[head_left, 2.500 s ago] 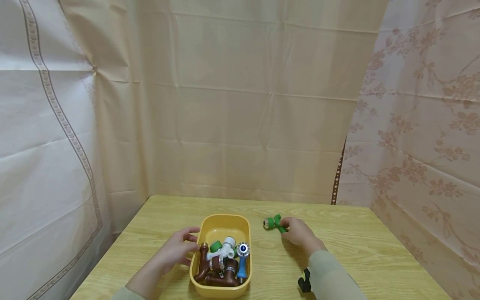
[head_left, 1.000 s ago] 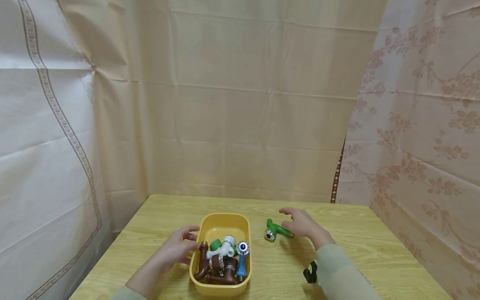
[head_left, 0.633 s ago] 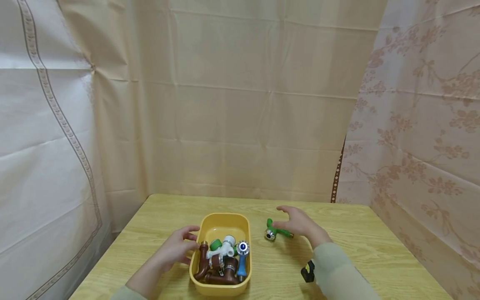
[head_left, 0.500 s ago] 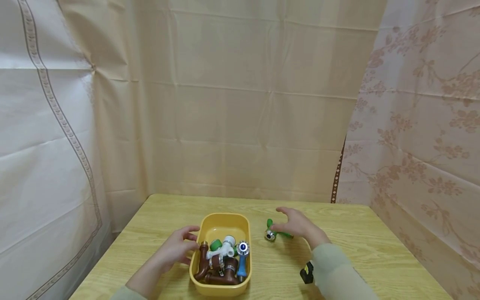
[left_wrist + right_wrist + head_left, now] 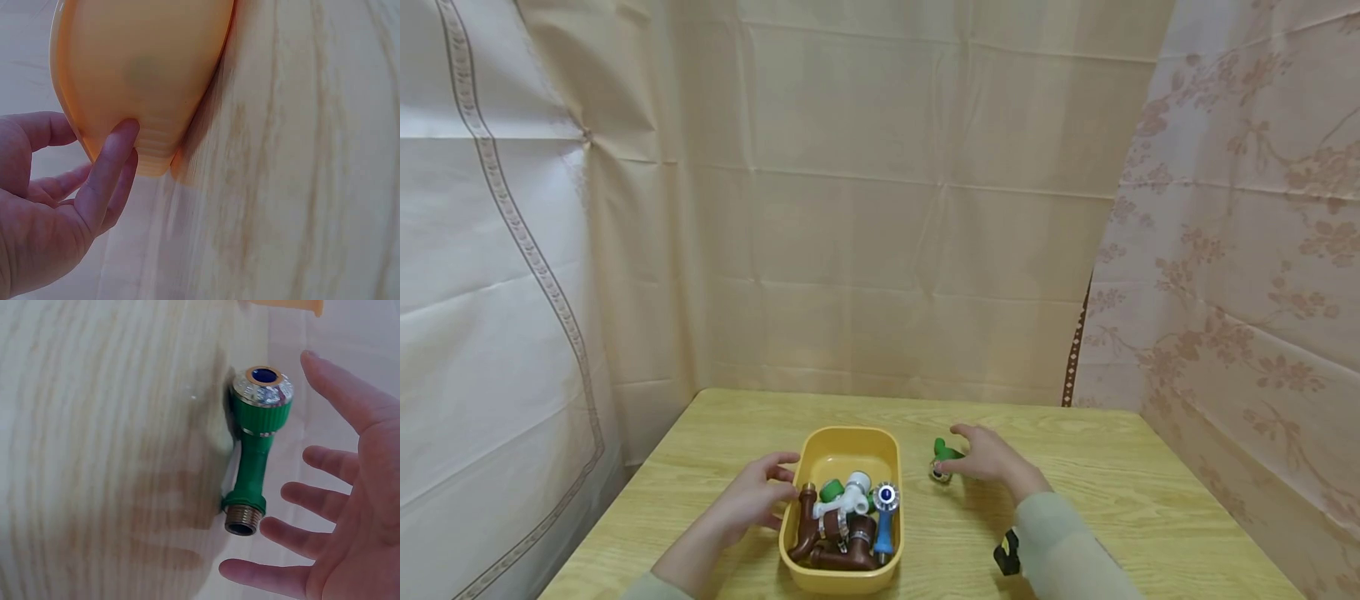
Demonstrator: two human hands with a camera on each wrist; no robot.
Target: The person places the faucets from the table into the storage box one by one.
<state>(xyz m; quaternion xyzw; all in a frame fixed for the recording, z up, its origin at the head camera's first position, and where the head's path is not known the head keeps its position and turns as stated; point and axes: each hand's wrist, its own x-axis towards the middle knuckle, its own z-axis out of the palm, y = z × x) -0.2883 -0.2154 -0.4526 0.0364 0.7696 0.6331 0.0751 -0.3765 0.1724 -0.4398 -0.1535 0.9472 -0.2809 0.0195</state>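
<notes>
A green faucet [image 5: 943,450] with a chrome knob lies on the table right of a yellow plastic bin [image 5: 850,435]. Over it is my right hand [image 5: 991,457], hiding its threaded end in the head view. In the right wrist view the fingers of that hand [image 5: 369,500] are spread beside the faucet [image 5: 253,456], with a gap between. My left hand [image 5: 751,502] touches the bin's left side, fingertips against the outer wall [image 5: 144,69] in the left wrist view. Inside the bin are brown faucets [image 5: 842,557], a white one [image 5: 848,498], a blue one [image 5: 884,529] and green parts [image 5: 831,492].
The wood-grain table [image 5: 1075,483] ends at a beige curtain [image 5: 850,250] behind, with a floral curtain [image 5: 1262,292] on the right and a white one [image 5: 490,333] on the left. A black strap-on mount [image 5: 1007,552] sits under my right sleeve.
The green faucet has turned, its knob now facing the front. My right hand let go of it, drew back, then came left and lower over it. Left hand and bin stayed put.
</notes>
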